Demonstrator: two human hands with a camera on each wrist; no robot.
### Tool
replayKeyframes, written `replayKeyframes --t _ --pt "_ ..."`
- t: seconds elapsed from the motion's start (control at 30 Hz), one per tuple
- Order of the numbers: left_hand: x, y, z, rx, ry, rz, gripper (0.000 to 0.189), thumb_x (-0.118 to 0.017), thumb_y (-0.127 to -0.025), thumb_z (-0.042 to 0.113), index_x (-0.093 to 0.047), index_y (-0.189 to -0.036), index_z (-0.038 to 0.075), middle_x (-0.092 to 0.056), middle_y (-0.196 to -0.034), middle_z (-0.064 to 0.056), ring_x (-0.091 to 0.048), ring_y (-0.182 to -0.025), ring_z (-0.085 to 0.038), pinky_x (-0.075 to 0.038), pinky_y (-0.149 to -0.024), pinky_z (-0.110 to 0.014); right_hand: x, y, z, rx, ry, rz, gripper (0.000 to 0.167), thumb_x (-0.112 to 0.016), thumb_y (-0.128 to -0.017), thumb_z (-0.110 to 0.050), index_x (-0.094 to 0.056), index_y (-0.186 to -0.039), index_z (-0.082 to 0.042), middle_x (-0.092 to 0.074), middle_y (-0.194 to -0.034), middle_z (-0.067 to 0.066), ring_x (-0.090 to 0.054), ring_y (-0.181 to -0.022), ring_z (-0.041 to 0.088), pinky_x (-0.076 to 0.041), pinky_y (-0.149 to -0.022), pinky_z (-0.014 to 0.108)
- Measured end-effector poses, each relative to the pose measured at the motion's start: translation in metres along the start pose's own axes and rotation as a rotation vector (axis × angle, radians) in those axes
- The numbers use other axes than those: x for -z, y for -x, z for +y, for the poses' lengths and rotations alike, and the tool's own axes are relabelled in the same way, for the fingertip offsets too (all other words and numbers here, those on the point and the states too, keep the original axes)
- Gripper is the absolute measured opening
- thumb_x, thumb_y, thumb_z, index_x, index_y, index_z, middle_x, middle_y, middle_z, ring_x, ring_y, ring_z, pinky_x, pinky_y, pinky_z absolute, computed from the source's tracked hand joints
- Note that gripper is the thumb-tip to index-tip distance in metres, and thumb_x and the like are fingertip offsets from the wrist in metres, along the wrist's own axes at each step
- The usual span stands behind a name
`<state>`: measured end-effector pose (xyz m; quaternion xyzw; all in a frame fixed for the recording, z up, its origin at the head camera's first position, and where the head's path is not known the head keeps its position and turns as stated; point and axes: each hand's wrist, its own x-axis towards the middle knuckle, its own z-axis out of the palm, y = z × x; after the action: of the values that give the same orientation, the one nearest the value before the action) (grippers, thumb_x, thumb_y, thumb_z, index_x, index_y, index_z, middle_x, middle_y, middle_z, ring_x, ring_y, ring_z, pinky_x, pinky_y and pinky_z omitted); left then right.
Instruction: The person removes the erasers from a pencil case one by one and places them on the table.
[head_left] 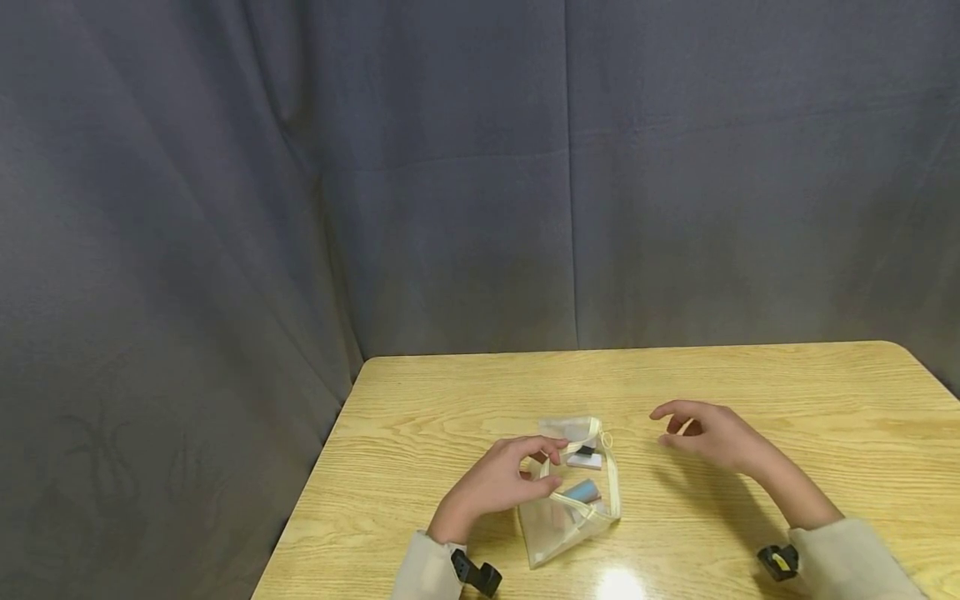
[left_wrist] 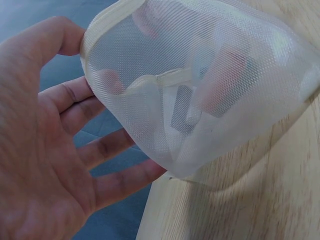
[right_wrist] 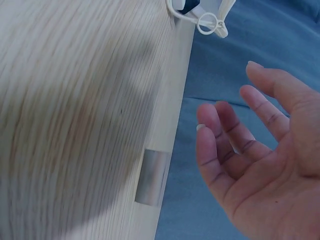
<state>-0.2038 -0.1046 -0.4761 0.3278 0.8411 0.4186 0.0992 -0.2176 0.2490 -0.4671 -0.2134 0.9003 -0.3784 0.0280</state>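
Note:
A translucent mesh zip pouch (head_left: 555, 533) with cream edging lies on the wooden table, its mouth spread wide. My left hand (head_left: 498, 479) holds the pouch at its left side, thumb on the near edge and fingers at the far edge. Through the mesh in the left wrist view, some fingertips show dimly. Inside the pouch are a blue cylinder (head_left: 582, 491), a small white block (head_left: 584, 461) and a dark piece (head_left: 585, 451). To the right of the pouch, my right hand (head_left: 712, 433) hovers over the table with loosely bent fingers, holding nothing.
The light wood table (head_left: 420, 400) has rounded far corners. Behind it and along the left hang dark blue-grey curtains (head_left: 465, 208). A ring zipper pull (head_left: 607, 439) sticks out from the pouch's far right corner. Black bands (head_left: 476, 573) sit at both wrists.

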Motion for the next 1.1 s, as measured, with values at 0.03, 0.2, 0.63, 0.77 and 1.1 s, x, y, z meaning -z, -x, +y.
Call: replayKeyframes --t 0.03,0.2,0.63,0.77,1.1 --pt "0.000 0.000 0.000 -0.002 0.000 0.001 0.015 -0.071 -0.095 0.024 -0.064 -0.104 0.014 -0.059 -0.143 0.012 -0.059 -0.107 -0.008 -0.056 -0.081 -0.023 -0.001 0.000 -0.001 0.007 -0.003 0.000 0.035 -0.074 -0.094 -0.022 -0.066 -0.124 -0.006 -0.066 -0.097 0.002 -0.063 -0.077 0.009 -0.051 -0.062 0.027" --pt "0.000 0.000 -0.001 -0.006 -0.005 0.002 0.015 -0.071 -0.095 0.024 -0.064 -0.104 0.015 -0.058 -0.143 0.014 -0.059 -0.107 -0.007 -0.056 -0.081 -0.023 -0.005 -0.002 -0.005 0.045 -0.041 -0.017 0.034 -0.074 -0.093 -0.021 -0.066 -0.122 -0.005 -0.066 -0.095 0.003 -0.063 -0.075 0.010 -0.051 -0.062 0.027" --pt "-0.001 -0.001 -0.001 -0.008 -0.002 0.000 0.015 -0.071 -0.094 0.026 -0.064 -0.104 0.018 -0.058 -0.143 0.014 -0.059 -0.105 -0.007 -0.056 -0.080 -0.024 -0.018 -0.004 -0.016 0.099 -0.039 -0.079 0.039 -0.076 -0.091 -0.024 -0.066 -0.124 -0.006 -0.065 -0.098 0.002 -0.065 -0.079 0.008 -0.054 -0.067 0.028" --pt "-0.001 -0.001 -0.002 -0.010 -0.002 0.000 0.014 -0.071 -0.095 0.026 -0.064 -0.104 0.019 -0.058 -0.143 0.016 -0.059 -0.106 -0.007 -0.056 -0.080 -0.024 -0.024 -0.005 -0.019 0.108 -0.028 -0.091 0.037 -0.076 -0.092 -0.025 -0.067 -0.123 -0.008 -0.065 -0.097 0.000 -0.066 -0.081 0.007 -0.051 -0.069 0.033" --pt "-0.002 -0.002 -0.003 -0.022 -0.014 0.006 0.013 -0.071 -0.094 0.026 -0.063 -0.102 0.019 -0.058 -0.142 0.015 -0.059 -0.106 -0.007 -0.056 -0.079 -0.022 -0.035 -0.009 -0.026 0.129 -0.101 -0.137 0.036 -0.077 -0.091 -0.019 -0.066 -0.123 -0.005 -0.065 -0.098 0.005 -0.065 -0.080 0.012 -0.054 -0.068 0.026"
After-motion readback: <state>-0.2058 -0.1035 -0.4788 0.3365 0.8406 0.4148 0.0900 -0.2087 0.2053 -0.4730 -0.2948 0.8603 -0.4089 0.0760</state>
